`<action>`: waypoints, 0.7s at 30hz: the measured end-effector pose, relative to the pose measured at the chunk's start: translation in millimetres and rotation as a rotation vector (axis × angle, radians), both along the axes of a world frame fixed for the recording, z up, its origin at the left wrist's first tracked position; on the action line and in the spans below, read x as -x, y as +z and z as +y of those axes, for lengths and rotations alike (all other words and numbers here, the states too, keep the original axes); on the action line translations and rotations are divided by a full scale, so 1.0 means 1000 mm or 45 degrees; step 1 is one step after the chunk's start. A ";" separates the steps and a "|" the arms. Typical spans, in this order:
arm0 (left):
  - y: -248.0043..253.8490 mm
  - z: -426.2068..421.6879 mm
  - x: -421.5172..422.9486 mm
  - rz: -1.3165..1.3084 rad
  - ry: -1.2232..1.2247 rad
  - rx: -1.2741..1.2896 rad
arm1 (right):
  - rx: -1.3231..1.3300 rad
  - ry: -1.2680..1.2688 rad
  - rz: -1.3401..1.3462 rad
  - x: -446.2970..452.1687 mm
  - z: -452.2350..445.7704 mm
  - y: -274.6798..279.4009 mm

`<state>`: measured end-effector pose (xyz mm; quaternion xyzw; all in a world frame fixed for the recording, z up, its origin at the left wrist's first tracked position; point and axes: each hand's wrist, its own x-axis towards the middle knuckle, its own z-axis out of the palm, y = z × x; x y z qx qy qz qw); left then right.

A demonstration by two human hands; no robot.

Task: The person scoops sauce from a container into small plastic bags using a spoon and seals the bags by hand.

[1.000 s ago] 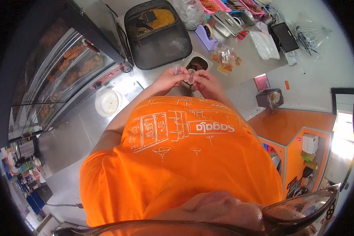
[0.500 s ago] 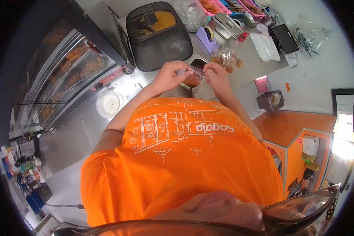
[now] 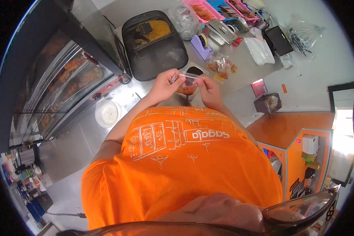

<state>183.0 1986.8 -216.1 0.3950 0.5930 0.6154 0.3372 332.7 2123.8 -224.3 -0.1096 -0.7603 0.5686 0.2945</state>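
A small clear plastic bag (image 3: pixel 190 76) is stretched flat between my hands. My left hand (image 3: pixel 166 85) pinches one end of it, with some more clear plastic showing at the fingers. The other end is gripped by the fingertips of my right hand (image 3: pixel 211 93). Beneath the bag stands a metal container (image 3: pixel 201 67) with a dark section at the back. Orange-red food (image 3: pixel 187 91) shows in its front part, partly covered by the bag and hands. To the right lie filled clear bags (image 3: pixel 223 67) with reddish-brown contents.
A black lidded pan (image 3: pixel 155 59) stands behind my left hand. A purple tape dispenser (image 3: pixel 201 48), white plastic bags (image 3: pixel 259 50) and pink baskets (image 3: pixel 202 10) are farther back. On the left are a glass food display (image 3: pixel 72 74) and a round white tub (image 3: pixel 107 113).
The bag is now spread wider and flatter between my hands. The view has shifted slightly, so the counter items appear a little lower and more to the left.
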 end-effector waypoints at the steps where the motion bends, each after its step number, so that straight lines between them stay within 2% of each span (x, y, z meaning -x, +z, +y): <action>1: -0.001 0.000 0.000 -0.055 -0.042 -0.042 | -0.049 0.013 0.015 -0.001 0.001 0.000; 4: -0.005 -0.003 0.000 -0.103 -0.106 -0.075 | -0.146 0.061 0.045 -0.004 0.007 -0.004; 9: 0.009 -0.006 -0.008 0.232 -0.031 -0.002 | 0.005 0.111 0.037 -0.013 0.007 -0.023; 11: -0.008 -0.003 -0.002 0.355 -0.035 0.093 | 0.093 0.051 0.050 -0.014 0.006 -0.028; 12: 0.007 -0.004 -0.008 0.332 0.005 0.217 | 0.023 0.053 0.033 -0.016 0.007 -0.025; 13: 0.006 -0.001 -0.007 0.478 0.053 0.155 | -0.050 0.043 0.016 -0.015 0.009 -0.022; 14: 0.000 0.000 -0.005 0.487 0.063 0.159 | -0.043 -0.010 0.120 -0.009 0.009 -0.037; 15: -0.021 0.000 0.001 0.240 0.045 0.032 | -0.034 -0.029 0.039 -0.015 0.006 -0.025; 16: -0.021 -0.001 0.010 0.451 0.038 0.170 | -0.094 -0.077 0.113 -0.014 0.006 -0.028; 17: -0.015 -0.002 0.007 0.297 0.011 0.151 | -0.156 -0.103 0.178 -0.012 0.006 -0.031; 18: -0.019 -0.002 0.010 0.317 -0.005 0.172 | -0.187 -0.071 0.139 -0.013 0.008 -0.029; 19: -0.025 0.001 0.009 0.163 -0.031 0.059 | -0.206 -0.017 0.101 -0.015 0.010 -0.028; 21: -0.021 0.004 0.000 0.213 0.013 0.020 | -0.090 -0.030 0.027 -0.019 0.009 -0.032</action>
